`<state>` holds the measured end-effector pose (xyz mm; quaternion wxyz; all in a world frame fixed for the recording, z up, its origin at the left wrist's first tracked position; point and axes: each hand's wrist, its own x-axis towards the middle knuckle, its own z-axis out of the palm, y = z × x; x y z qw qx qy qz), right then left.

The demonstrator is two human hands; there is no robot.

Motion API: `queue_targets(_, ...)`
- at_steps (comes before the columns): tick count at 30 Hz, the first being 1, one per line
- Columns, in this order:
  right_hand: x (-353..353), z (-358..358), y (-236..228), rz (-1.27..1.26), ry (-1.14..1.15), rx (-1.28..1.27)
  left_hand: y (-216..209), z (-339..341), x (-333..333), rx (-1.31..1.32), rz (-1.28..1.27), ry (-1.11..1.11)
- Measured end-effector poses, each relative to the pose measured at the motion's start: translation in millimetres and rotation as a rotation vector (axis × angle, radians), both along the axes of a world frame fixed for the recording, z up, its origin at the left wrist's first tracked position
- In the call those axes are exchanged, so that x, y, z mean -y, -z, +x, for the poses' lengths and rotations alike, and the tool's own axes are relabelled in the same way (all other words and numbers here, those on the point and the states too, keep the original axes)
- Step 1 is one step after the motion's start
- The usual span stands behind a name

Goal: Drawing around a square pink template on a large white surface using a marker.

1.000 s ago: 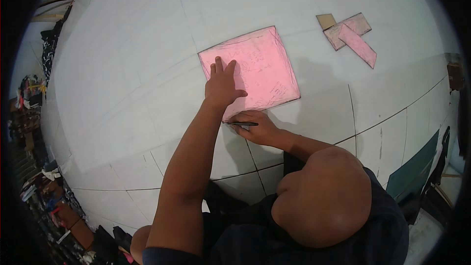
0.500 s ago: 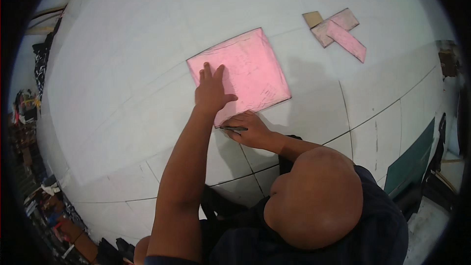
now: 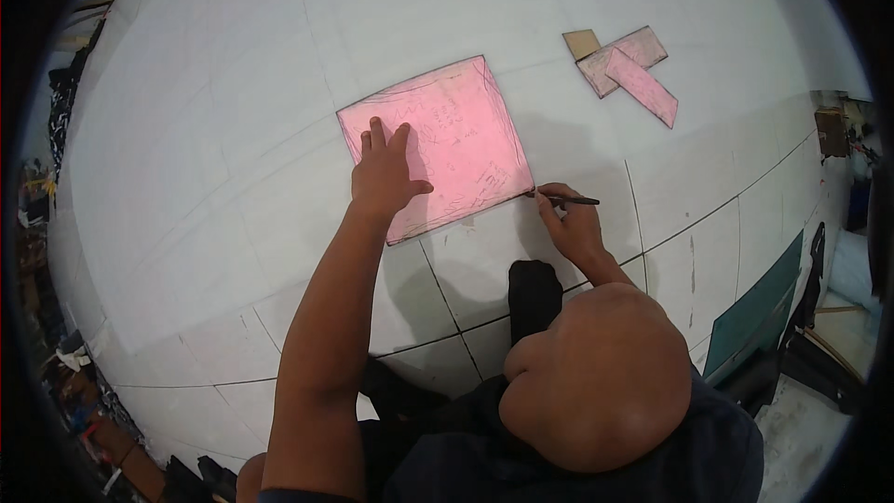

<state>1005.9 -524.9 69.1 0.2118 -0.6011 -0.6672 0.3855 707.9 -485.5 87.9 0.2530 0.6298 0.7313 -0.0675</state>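
A pink square pattern piece (image 3: 466, 130) with dark edges and scribbled marks lies flat on a thin white sheet (image 3: 233, 65). My left hand (image 3: 384, 175) presses on its left part, fingers spread and thumb pointing right. At the piece's near right corner, my right hand (image 3: 579, 231) grips a slim black pen (image 3: 579, 200), its tip touching or almost touching that corner. Contact at the tip is too small to make out.
Two narrow pink strips (image 3: 643, 88) lie crossed at the upper right, beside a small tan piece (image 3: 583, 44). White floor tiles (image 3: 689, 270) show dark joints nearby. A green board (image 3: 754, 307) stands at the right; assorted clutter (image 3: 93, 410) lines the left edge.
My right hand has moved with the pen from the pink piece's near left corner along its near edge to the near right corner. My left hand stays pressed on the piece.
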Motion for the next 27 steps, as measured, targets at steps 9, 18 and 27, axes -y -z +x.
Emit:
queue_targets(9, 12, -32, 6, 0.495, -0.211, 0.245, 1, -2, -4, -0.007, -0.011, -0.015)
queue_targets(18, 11, -93, 33, 0.464, -0.496, -0.131, 29, -6, 1, 0.106, 0.046, -0.044)
queue_targets(27, -32, -84, 55, 0.648, -0.637, 0.274, 31, -55, 68, 0.320, 0.526, -0.345)
